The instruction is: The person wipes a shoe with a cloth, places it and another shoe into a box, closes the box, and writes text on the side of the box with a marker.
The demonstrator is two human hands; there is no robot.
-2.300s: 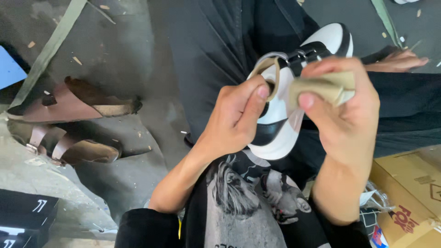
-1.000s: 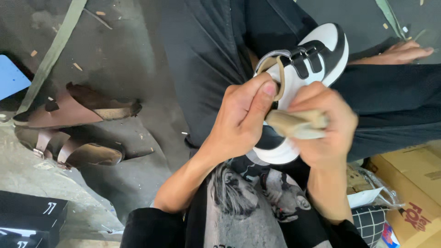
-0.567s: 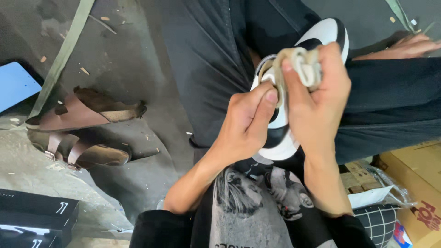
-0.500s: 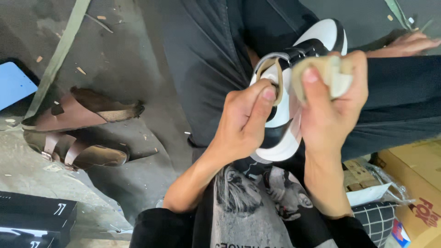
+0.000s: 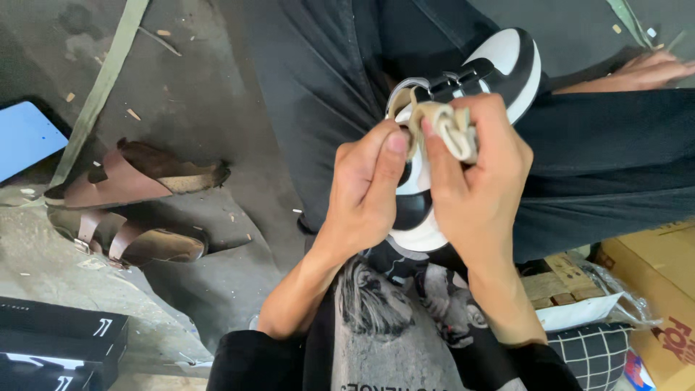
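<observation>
A small white and black shoe (image 5: 507, 61) with two black straps is held over my lap, toe pointing away. My left hand (image 5: 365, 192) grips its heel end, thumb hooked over the tan-lined collar. My right hand (image 5: 474, 192) is closed on a folded beige cloth (image 5: 449, 129), which it presses against the shoe's side near the collar. The middle of the shoe is hidden behind both hands.
Two brown strap sandals (image 5: 134, 210) lie on the grey floor at left, by a green strap (image 5: 101, 83) and a blue sheet (image 5: 25, 137). Black boxes (image 5: 58, 347) sit at the lower left, cardboard boxes (image 5: 651, 289) at the lower right. Another person's hand (image 5: 648, 71) rests at upper right.
My right hand has rubbed the cloth back and forth along the shoe's side and now sits nearer the collar. The left hand has kept its grip, and the shoe has shifted slightly left.
</observation>
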